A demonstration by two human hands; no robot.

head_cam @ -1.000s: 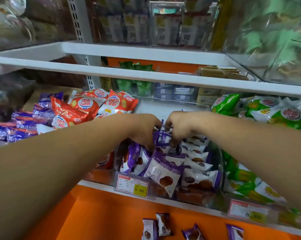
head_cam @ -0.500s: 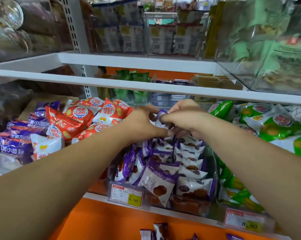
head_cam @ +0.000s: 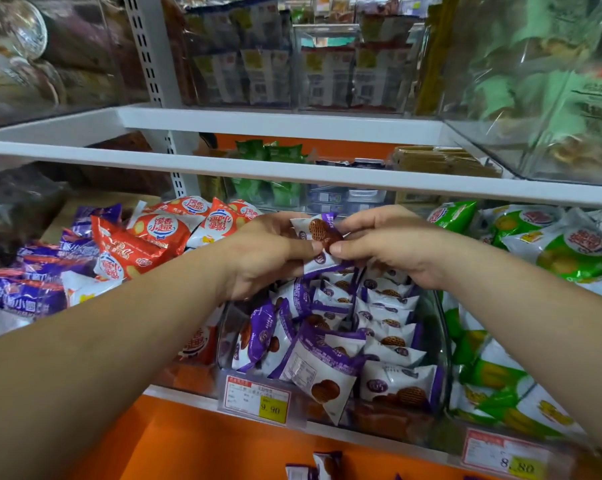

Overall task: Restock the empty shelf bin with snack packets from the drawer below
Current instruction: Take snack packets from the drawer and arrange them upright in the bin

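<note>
A clear shelf bin [head_cam: 441,344] sits at the centre and holds several purple-and-white snack packets [head_cam: 394,382]. Above its back half, my left hand [head_cam: 268,258] and my right hand [head_cam: 393,247] together pinch one purple-and-white snack packet [head_cam: 318,233], its brown cookie picture facing me. The thumbs meet on the packet's lower edge. More of these packets [head_cam: 322,467] lie in the orange drawer [head_cam: 206,445] at the bottom edge.
Red packets [head_cam: 154,233] and purple packets [head_cam: 29,289] fill the bins to the left, green packets [head_cam: 569,251] the bin to the right. A white shelf rail [head_cam: 292,171] runs just above my hands. Price tags [head_cam: 256,398] hang on the front lip.
Both hands have risen from among the packets in the bin, lifting one packet clear and turning its printed face toward me. The view has tilted up slightly.
</note>
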